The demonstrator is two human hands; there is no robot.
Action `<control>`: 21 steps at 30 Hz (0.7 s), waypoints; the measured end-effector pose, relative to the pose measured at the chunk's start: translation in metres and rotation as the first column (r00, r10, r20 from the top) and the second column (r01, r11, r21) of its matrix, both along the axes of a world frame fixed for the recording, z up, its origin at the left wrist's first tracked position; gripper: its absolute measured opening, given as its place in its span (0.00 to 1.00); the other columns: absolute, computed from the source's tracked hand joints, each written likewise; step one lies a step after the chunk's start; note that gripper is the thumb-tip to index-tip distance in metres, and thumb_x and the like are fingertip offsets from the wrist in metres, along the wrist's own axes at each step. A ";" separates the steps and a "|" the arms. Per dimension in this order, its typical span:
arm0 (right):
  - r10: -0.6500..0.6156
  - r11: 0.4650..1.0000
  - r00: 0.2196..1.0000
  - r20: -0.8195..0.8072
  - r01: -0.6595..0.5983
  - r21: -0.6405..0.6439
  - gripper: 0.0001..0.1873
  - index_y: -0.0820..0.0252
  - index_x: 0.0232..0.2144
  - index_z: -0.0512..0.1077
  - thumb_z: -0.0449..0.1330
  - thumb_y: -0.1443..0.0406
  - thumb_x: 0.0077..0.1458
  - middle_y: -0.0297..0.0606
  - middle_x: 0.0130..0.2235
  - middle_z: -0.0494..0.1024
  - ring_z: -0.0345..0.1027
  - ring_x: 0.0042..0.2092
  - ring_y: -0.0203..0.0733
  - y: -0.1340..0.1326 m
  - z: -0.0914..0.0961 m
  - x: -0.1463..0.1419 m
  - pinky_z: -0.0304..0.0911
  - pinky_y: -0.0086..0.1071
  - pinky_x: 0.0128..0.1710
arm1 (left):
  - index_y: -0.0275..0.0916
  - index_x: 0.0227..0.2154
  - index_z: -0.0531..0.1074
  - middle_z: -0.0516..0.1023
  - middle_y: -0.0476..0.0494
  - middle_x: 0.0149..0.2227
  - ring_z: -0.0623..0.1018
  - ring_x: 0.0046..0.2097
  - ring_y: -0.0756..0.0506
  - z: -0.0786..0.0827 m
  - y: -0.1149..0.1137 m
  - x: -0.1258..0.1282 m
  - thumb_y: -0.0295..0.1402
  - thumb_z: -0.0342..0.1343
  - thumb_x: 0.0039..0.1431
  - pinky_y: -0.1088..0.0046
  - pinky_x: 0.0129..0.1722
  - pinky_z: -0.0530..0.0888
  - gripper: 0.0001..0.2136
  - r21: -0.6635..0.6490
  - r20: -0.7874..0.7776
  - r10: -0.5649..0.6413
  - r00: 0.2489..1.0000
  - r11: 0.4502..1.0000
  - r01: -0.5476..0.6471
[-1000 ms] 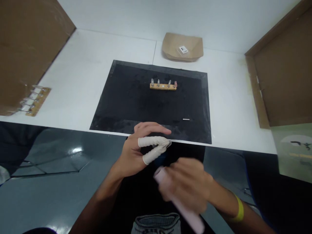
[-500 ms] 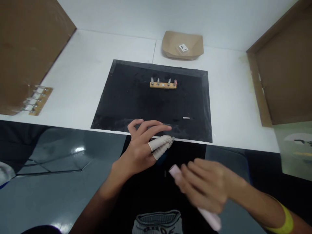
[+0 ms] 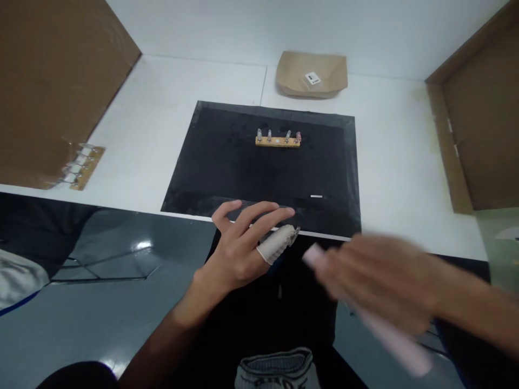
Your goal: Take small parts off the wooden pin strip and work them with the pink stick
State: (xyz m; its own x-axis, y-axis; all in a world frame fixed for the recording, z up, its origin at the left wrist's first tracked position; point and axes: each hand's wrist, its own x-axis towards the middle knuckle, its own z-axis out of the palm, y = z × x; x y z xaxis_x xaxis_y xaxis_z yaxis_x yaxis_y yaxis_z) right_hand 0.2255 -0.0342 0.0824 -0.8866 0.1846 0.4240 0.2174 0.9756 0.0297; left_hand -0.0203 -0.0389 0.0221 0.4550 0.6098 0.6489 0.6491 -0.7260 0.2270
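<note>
My left hand (image 3: 239, 246) hovers at the table's front edge. White finger cots (image 3: 278, 244) cover its thumb and index finger, which pinch a small greyish, clear piece (image 3: 295, 235) at their tips; the other fingers are spread. To the right, my right hand (image 3: 377, 281) is smeared by motion, its fingers wrapped round a pale pink stick (image 3: 399, 343). The stick's near end lies apart from the small piece. Beyond, on a black mat (image 3: 227, 167), stands a wooden strip (image 3: 278, 142) with several small clear and pinkish pieces upright on it.
A short white rod (image 3: 316, 196) lies on the mat's right side. At the back is a brown paper tray (image 3: 336, 81) with a small labelled packet. Another strip with wire clips (image 3: 87, 167) lies left. Brown panels (image 3: 482, 140) flank the white table (image 3: 133, 124).
My right hand has swung right and slightly up with the pink stick, away from my left hand. My left hand keeps its pinch. The whole view has shifted a little.
</note>
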 end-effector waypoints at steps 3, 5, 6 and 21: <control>0.020 0.999 0.999 0.034 -0.021 0.038 0.06 0.65 0.38 0.77 0.59 0.70 0.65 0.37 0.28 0.77 0.67 0.26 0.37 0.003 0.005 -0.002 0.56 0.35 0.23 | 0.45 0.42 0.78 0.85 0.48 0.52 0.79 0.56 0.45 -0.001 0.000 0.000 0.27 0.60 0.65 0.54 0.63 0.57 0.07 0.012 0.002 -0.001 1.000 1.000 0.001; 0.153 0.984 0.985 0.083 -0.159 0.074 0.06 0.65 0.39 0.77 0.59 0.72 0.64 0.36 0.26 0.77 0.68 0.25 0.39 0.003 0.008 -0.003 0.55 0.34 0.20 | 0.45 0.42 0.78 0.85 0.48 0.51 0.79 0.55 0.45 -0.001 0.001 -0.001 0.27 0.60 0.65 0.54 0.64 0.56 0.07 0.004 0.004 0.002 1.000 1.000 -0.002; 0.129 0.989 0.988 0.081 -0.134 0.068 0.07 0.66 0.39 0.77 0.58 0.72 0.64 0.37 0.27 0.77 0.68 0.25 0.39 0.002 0.009 -0.003 0.56 0.34 0.20 | 0.45 0.42 0.78 0.85 0.48 0.52 0.79 0.56 0.45 -0.001 0.001 -0.001 0.27 0.59 0.66 0.54 0.64 0.56 0.07 0.001 0.008 0.001 1.000 1.000 -0.001; -0.127 0.978 0.977 -0.170 0.095 -0.184 0.07 0.59 0.32 0.75 0.63 0.71 0.64 0.30 0.26 0.76 0.60 0.22 0.32 -0.013 0.000 -0.032 0.50 0.31 0.17 | 0.44 0.40 0.78 0.84 0.44 0.48 0.80 0.51 0.43 0.002 0.005 0.003 0.28 0.63 0.64 0.55 0.54 0.72 0.04 -0.397 0.520 -0.009 0.854 0.883 0.251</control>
